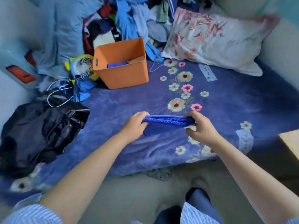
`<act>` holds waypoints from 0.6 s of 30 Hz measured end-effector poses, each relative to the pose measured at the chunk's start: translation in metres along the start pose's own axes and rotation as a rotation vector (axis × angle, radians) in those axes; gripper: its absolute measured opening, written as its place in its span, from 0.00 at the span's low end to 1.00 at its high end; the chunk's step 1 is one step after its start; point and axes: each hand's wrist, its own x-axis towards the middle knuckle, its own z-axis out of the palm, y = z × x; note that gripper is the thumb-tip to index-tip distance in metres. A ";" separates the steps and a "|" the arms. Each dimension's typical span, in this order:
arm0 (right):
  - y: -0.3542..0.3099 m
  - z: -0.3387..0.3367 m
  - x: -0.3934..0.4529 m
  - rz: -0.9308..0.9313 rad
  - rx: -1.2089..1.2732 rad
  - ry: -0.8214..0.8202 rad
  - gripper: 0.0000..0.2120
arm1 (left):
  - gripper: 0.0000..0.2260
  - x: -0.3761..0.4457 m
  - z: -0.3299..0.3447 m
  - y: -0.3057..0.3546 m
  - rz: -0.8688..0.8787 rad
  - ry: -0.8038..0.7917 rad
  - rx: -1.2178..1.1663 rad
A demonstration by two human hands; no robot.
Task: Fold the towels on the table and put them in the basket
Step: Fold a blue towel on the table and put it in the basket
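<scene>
A folded bright blue towel (pixel 166 121) is held just above the blue flowered blanket (pixel 145 101), stretched flat between both hands. My left hand (pixel 135 124) grips its left end with curled fingers. My right hand (pixel 199 126) pinches its right end, where the folded layers show. An orange basket (pixel 123 75) stands farther back, left of centre, with another folded blue towel (pixel 117 64) lying inside it.
A black garment (pixel 40 131) lies at the left edge of the bed. A small white fan (pixel 84 67) and cables sit left of the basket. A flowered pillow (pixel 215 41) lies at the back right, a clothes pile (pixel 129 18) behind. A wooden corner (pixel 290 143) juts in at right.
</scene>
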 end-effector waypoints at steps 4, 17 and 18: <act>-0.040 0.023 0.042 -0.042 -0.096 -0.008 0.16 | 0.10 0.000 -0.038 -0.026 -0.066 0.099 0.023; -0.091 0.049 0.258 -0.101 -0.059 -0.044 0.08 | 0.12 0.138 -0.139 -0.098 -0.240 0.259 0.269; -0.091 0.050 0.277 -0.100 -0.049 -0.037 0.09 | 0.12 0.155 -0.145 -0.104 -0.226 0.281 0.283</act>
